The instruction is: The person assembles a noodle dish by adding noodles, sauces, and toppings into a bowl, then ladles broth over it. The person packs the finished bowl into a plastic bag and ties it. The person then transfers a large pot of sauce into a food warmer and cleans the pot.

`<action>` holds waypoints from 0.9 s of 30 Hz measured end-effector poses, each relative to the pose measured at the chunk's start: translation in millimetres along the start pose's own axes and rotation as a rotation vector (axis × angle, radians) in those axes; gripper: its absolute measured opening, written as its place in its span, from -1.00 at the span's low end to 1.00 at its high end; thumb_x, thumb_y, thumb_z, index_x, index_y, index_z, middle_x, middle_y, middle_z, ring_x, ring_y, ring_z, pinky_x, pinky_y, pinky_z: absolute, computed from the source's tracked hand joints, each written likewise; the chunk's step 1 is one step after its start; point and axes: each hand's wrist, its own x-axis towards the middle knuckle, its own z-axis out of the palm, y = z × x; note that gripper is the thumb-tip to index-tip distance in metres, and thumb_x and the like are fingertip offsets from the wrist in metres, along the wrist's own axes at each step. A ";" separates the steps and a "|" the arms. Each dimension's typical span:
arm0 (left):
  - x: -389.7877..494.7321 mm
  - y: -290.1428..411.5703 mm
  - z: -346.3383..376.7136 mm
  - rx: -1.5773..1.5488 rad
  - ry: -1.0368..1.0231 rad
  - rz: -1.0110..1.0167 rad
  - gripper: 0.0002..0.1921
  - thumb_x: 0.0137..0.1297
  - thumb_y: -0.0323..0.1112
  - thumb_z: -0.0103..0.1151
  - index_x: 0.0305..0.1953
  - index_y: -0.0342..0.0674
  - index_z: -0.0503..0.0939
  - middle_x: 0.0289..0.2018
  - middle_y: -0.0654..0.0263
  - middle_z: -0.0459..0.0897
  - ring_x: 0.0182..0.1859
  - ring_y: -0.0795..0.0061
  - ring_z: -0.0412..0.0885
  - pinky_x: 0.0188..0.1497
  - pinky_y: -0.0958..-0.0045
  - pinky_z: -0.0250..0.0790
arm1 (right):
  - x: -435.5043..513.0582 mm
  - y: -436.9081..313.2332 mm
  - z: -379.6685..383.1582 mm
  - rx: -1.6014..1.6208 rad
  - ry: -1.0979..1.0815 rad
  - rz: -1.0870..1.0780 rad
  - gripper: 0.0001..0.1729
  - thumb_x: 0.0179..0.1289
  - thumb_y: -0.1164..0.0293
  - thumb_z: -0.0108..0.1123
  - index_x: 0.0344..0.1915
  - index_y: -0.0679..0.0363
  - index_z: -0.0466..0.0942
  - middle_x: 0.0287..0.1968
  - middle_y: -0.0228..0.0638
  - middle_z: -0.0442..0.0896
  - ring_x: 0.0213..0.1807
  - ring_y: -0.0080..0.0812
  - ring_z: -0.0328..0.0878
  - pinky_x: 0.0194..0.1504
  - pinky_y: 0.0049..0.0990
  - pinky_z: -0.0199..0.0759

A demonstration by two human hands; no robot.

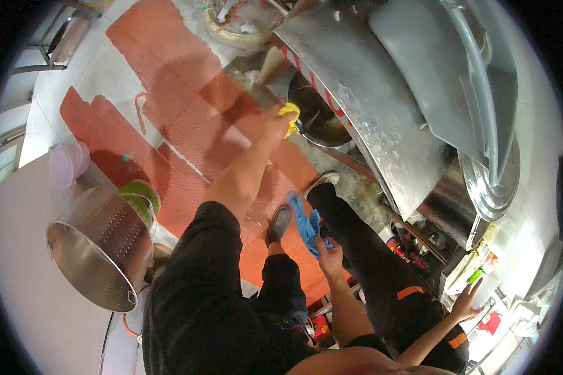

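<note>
My left hand point(281, 124) is closed around a yellow cloth point(289, 117). The cloth sits at the near rim of a dark wok point(326, 119), apparently around its handle. The wok rests beneath the edge of a slanted metal sheet point(356, 84) that bears red writing. Lower down, my right hand point(329, 257) grips one end of a blue cloth point(306, 222), whose blurred far end hangs free above the floor matting.
Red-orange matting point(183, 103) covers the floor. A perforated steel pot point(122, 243), a green container point(143, 199) and lilac tubs point(68, 161) stand left. Grey metal panels point(431, 70) crowd the right. Another person's hand point(467, 304) and black-trousered leg point(380, 248) are close by.
</note>
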 end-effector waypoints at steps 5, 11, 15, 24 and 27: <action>-6.1 -30.9 -20.5 0.345 0.105 -0.092 -0.31 0.38 0.34 0.24 0.09 -0.26 0.70 -0.17 0.22 0.76 -0.14 0.46 0.72 -0.20 0.37 0.54 | 27.4 -42.4 7.7 0.212 0.047 0.084 -0.68 0.50 0.21 0.30 -0.29 0.25 0.62 -0.38 -0.52 0.64 -0.36 -0.68 0.46 -0.31 -0.55 0.35; -131.4 -31.9 -47.1 -0.379 -0.445 -0.404 -0.49 0.54 0.22 0.10 0.10 -0.12 0.66 -0.25 0.39 0.71 -0.26 0.55 0.66 -0.23 0.50 0.52 | 63.6 -78.1 44.5 0.404 -0.100 0.039 -0.68 0.52 0.17 0.28 -0.03 0.21 0.61 -0.20 -0.47 0.67 -0.25 -0.55 0.54 -0.19 -0.52 0.45; -180.9 -28.0 -50.7 -0.622 -0.598 -0.657 -0.50 0.52 0.16 0.15 0.11 -0.17 0.63 -0.15 0.32 0.75 -0.18 0.43 0.72 -0.10 0.33 0.62 | 74.3 -113.8 75.1 0.056 -0.493 -0.099 -0.65 0.51 0.30 0.26 0.14 0.28 0.59 -0.14 -0.40 0.71 -0.13 -0.54 0.60 -0.05 -0.50 0.50; -148.6 -13.4 -98.9 -0.729 -0.344 -0.588 -0.72 0.37 -0.48 0.17 0.08 -0.27 0.54 -0.12 0.13 0.70 -0.08 0.17 0.75 -0.04 0.10 0.65 | 225.1 -143.7 68.5 -0.270 0.085 -0.540 -0.65 0.44 0.17 0.21 -0.16 0.24 0.73 -0.23 0.05 0.79 -0.22 0.08 0.76 -0.15 -0.17 0.61; -170.8 2.7 -117.5 -0.691 -0.204 -0.514 -0.57 0.36 -0.49 0.15 0.25 -0.19 0.46 -0.01 0.10 0.67 -0.05 0.11 0.75 -0.02 0.11 0.65 | 280.8 -168.8 93.0 -0.713 0.317 -0.245 -0.51 0.42 0.05 0.23 0.03 0.27 0.62 0.00 0.08 0.74 0.01 0.09 0.70 0.00 -0.13 0.54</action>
